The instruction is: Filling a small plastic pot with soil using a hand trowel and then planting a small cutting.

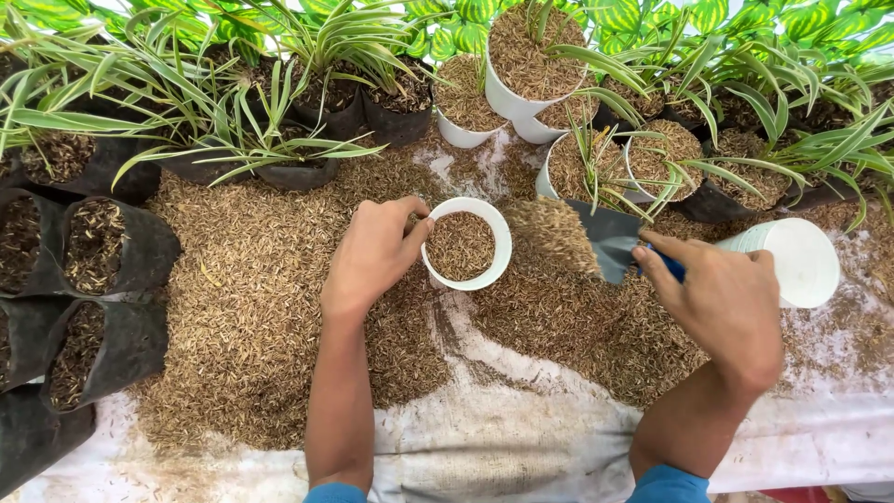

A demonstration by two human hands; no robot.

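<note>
My left hand [374, 253] grips the rim of a small white pot [498, 264] that stands upright on a heap of brown rice husk and is partly filled with husk. My right hand [724, 303] holds a dark trowel [610, 239] by its blue handle. The trowel's blade carries a load of husk [552, 232] and hovers just right of the pot's rim, tilted toward it.
A stack of empty white pots [796, 259] lies on its side behind my right hand. Loose husk [251, 307] covers a white sheet [507, 438]. Black grow bags [102, 279] line the left. Potted striped-leaf plants [307, 102] and filled white pots [521, 70] crowd the far side.
</note>
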